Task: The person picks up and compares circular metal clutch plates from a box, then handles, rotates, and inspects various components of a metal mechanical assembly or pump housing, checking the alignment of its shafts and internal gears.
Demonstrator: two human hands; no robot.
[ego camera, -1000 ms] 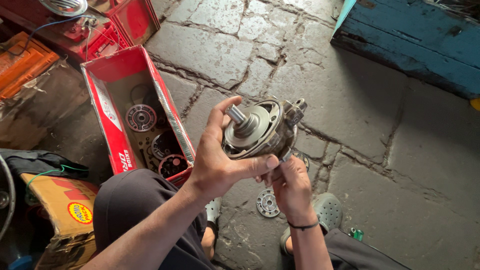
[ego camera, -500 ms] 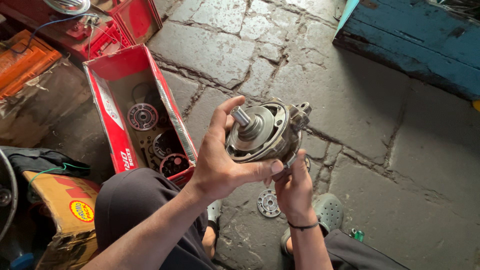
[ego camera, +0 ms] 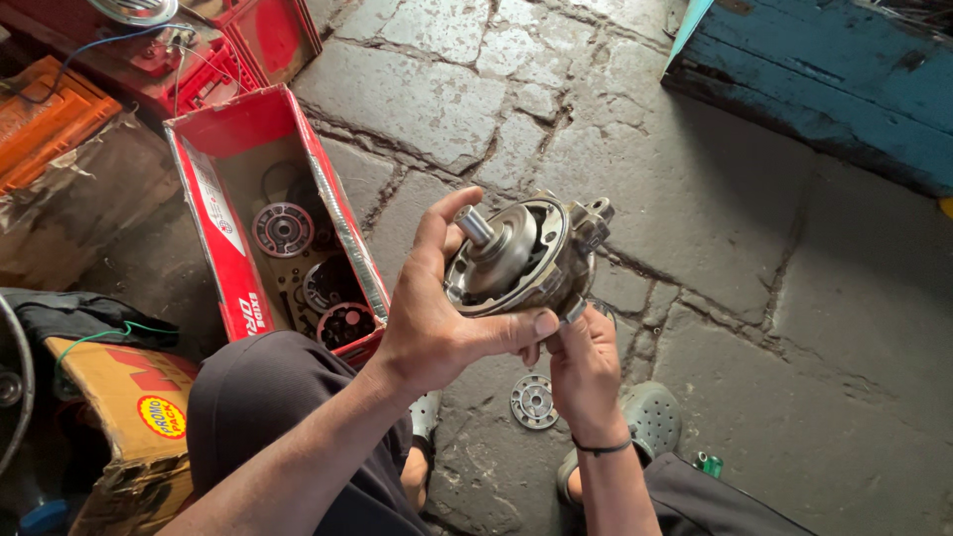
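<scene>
My left hand [ego camera: 437, 318] grips a grey metal motor housing [ego camera: 526, 256] with a short shaft sticking out of its round face, thumb along the lower rim and fingers behind the top. My right hand [ego camera: 584, 362] holds the same housing from underneath, fingers tucked under its lower right side. The part is held in the air above my knees, its shaft end tilted toward me. A small round metal disc [ego camera: 534, 401] lies on the stone floor just below the hands.
An open red cardboard box [ego camera: 213, 213] with several round metal parts stands on the floor at left. Red crates [ego camera: 248, 40] sit behind it, a yellow-brown carton [ego camera: 129, 407] at lower left, a blue wooden block [ego camera: 834, 79] at upper right.
The housing has shifted slightly and tilted, turning its shaft face a bit more toward me. Both hands keep their grip.
</scene>
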